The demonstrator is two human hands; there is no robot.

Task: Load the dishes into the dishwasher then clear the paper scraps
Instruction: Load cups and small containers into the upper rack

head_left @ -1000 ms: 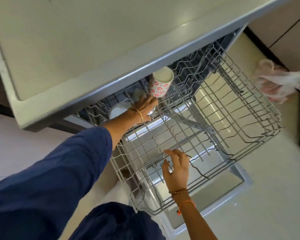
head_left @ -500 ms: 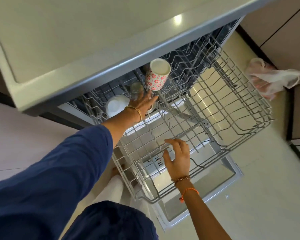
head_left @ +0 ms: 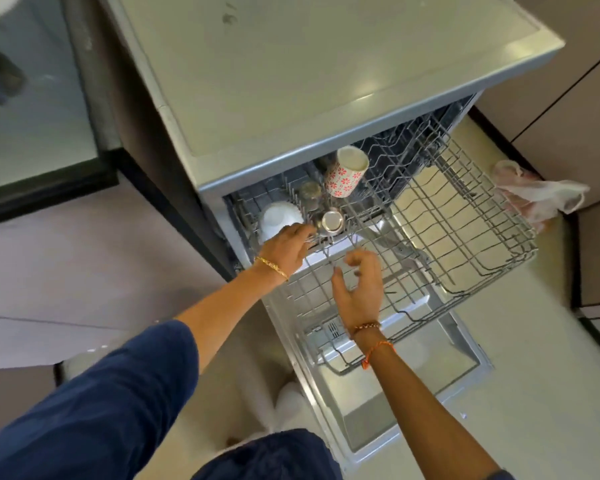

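Rack (head_left: 464, 237) pulled out over the open door (head_left: 412, 403), four dishes at its back left corner.

Floral cup (head_left: 347, 173) white with red flowers, mouth up, tilted; white bowl (head_left: 278, 220) inverted at the left edge; glass (head_left: 309, 194) between them; steel cup (head_left: 332, 221) just in front. Left hand (head_left: 288, 249) flat beside bowl and steel cup, fingers straight, holding nothing. Right hand (head_left: 359, 289) above rack's middle, fingers loosely curled, empty.

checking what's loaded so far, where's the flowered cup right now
In the head view the flowered cup sits upside down at the back of the pulled-out rack, under the dishwasher's top edge, right of the glass.
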